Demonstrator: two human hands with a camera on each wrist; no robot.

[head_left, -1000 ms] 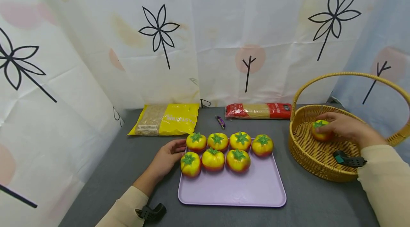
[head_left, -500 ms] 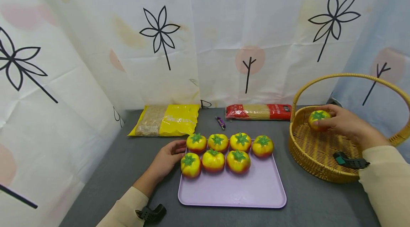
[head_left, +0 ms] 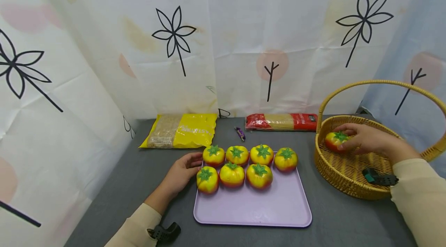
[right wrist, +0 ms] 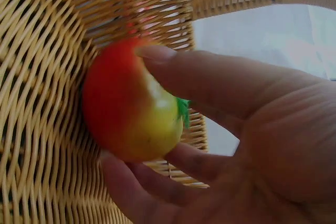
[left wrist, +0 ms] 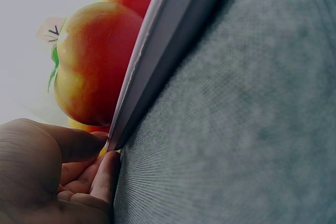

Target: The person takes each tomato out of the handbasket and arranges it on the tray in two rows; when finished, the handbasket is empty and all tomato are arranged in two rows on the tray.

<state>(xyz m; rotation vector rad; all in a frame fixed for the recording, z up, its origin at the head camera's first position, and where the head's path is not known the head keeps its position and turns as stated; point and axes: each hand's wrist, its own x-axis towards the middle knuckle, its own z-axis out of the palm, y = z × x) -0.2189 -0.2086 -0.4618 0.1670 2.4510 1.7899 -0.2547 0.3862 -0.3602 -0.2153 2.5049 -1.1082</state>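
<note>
In the head view my right hand (head_left: 371, 140) is down inside the wicker basket (head_left: 343, 179), its fingers around a yellow-and-red tomato (head_left: 335, 141) near the basket's left inner wall. The right wrist view shows thumb and fingers on both sides of that tomato (right wrist: 131, 108), which lies against the weave. At the left, my left hand (head_left: 181, 173) holds the edge of the lilac tray (head_left: 252, 210). Its thumb and fingers pinch the tray rim (left wrist: 139, 59) in the left wrist view. Two rows of similar tomatoes (head_left: 231, 174) with green star-shaped tops fill the tray's far half.
A yellow bag (head_left: 195, 131) lies at the back left of the grey table (head_left: 139, 173). Behind the tray are a small purple wrapped sweet (head_left: 240, 133) and a red pack of noodles (head_left: 281, 121). The tall basket handle (head_left: 379, 81) arches over the right hand.
Inside the basket, the right hand first raised the tomato slightly, then carried it left and lower toward the left inner wall. The left hand and tray stayed put.
</note>
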